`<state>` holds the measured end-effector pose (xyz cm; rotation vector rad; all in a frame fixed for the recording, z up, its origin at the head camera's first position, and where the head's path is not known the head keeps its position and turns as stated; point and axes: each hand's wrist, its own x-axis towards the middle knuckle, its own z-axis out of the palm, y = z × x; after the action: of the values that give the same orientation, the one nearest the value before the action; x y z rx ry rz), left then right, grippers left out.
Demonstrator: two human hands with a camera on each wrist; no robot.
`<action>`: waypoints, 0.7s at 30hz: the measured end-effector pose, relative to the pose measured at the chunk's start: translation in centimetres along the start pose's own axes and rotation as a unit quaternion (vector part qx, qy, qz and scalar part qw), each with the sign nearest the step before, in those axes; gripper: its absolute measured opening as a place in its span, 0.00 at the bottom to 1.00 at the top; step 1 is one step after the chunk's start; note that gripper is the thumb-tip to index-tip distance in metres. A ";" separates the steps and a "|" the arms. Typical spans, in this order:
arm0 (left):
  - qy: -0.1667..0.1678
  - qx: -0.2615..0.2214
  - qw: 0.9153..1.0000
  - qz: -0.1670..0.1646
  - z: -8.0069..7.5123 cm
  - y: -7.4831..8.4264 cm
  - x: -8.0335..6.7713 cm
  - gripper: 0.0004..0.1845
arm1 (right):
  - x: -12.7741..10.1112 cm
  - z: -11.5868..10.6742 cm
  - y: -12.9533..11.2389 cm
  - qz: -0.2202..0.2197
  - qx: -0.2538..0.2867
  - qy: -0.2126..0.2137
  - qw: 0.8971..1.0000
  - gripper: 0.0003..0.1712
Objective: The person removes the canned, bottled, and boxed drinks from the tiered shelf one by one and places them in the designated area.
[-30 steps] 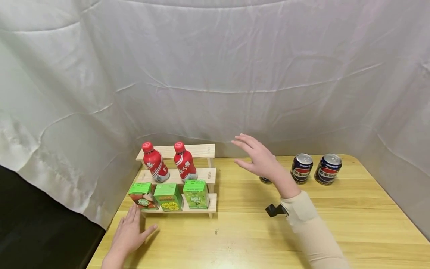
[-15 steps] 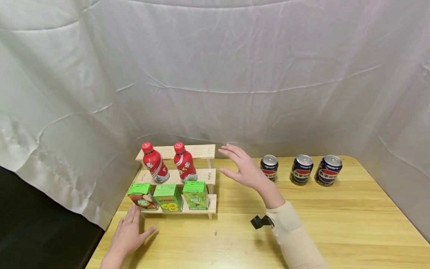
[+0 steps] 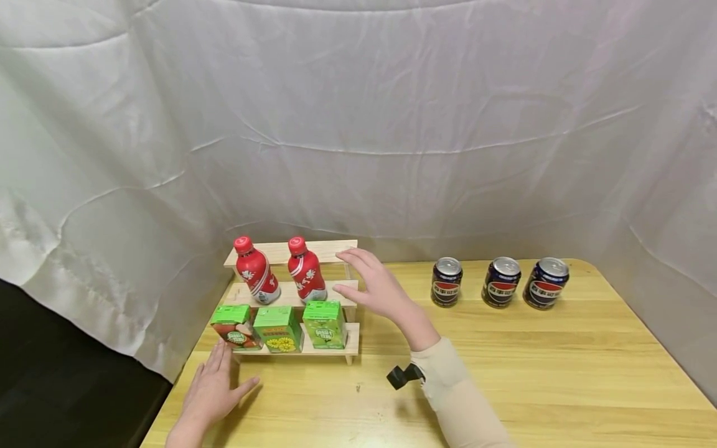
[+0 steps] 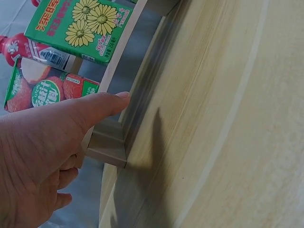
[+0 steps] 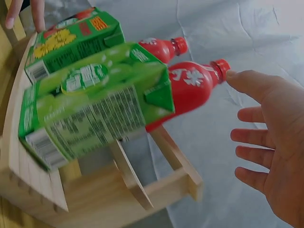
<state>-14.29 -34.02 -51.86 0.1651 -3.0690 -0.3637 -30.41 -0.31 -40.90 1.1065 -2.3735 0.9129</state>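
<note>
A small three-tier wooden rack (image 3: 351, 339) stands at the table's left. On its middle tier are two red bottles (image 3: 258, 272) (image 3: 307, 272). The lowest tier bears a red-and-green drink carton (image 3: 238, 328), a green carton with yellow flowers (image 3: 279, 331) and a light green carton (image 3: 326, 326). My left hand (image 3: 210, 389) lies at the rack's front left corner, fingers extended and thumb spread. Its fingertips are partly hidden beside the rack in the left wrist view. My right hand (image 3: 376, 285) hovers by the rack's right end, fingers apart and holding nothing, near the right-hand bottle.
Three dark blue soda cans (image 3: 446, 283) (image 3: 501, 283) (image 3: 546, 284) stand in a row on the right of the wooden table (image 3: 538, 373). Grey cloth (image 3: 414, 124) hangs behind and at both sides. A black strap mount (image 3: 404, 376) juts from the right wrist.
My right hand has moved left and slightly down, from in front of the leftmost can to the rack's right end, uncovering that can. The left hand stays in place.
</note>
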 end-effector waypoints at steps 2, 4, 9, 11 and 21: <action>-0.002 -0.001 1.000 0.000 0.0 0.0 0.0 0.60 | 0.4 0.4 -0.4 0.009 0.002 -0.004 1.000 0.36; -0.003 -0.002 1.000 0.000 0.0 0.0 0.0 0.60 | 0.8 0.7 -0.8 0.016 0.005 -0.011 1.000 0.37; -0.005 -0.003 1.000 0.001 0.0 0.0 0.0 0.60 | 2.1 1.4 -1.6 0.039 0.011 -0.033 0.999 0.39; -0.004 -0.003 1.000 0.002 0.0 -0.1 0.0 0.60 | 2.5 1.6 -1.9 0.046 0.011 -0.040 0.998 0.39; -0.007 -0.011 1.000 0.001 -0.1 -0.1 0.0 0.60 | 4.4 2.9 -2.4 0.059 -0.002 -0.073 0.996 0.42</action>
<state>-14.30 -34.13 -51.81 0.1589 -3.0781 -0.3998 -31.50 -5.85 -39.57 1.0741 -2.5830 0.8936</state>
